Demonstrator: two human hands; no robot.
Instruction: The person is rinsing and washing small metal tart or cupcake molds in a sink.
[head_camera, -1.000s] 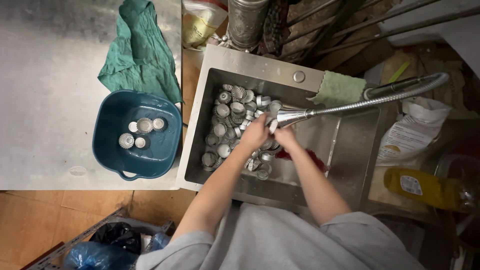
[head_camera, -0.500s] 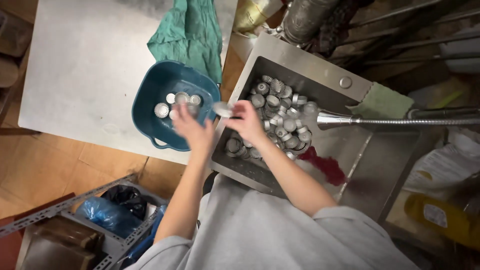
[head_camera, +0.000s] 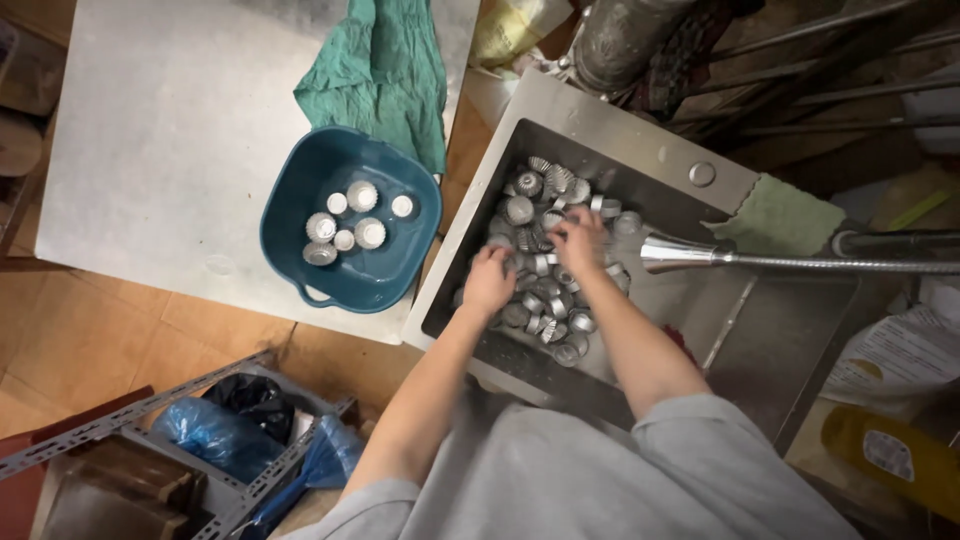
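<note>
Head view: I am looking down at a steel sink half filled with a heap of small fluted metal moulds. My left hand is down on the near left of the heap, fingers curled over the moulds; motion blur keeps me from telling whether it grips one. My right hand is over the middle of the heap, fingers bent and also blurred, so I cannot tell what it holds. The pull-out spray head lies just right of my right hand, pointing toward it. Left of the sink, on the metal table, a blue basin holds six moulds, and a green cloth lies behind it, touching its rim.
</note>
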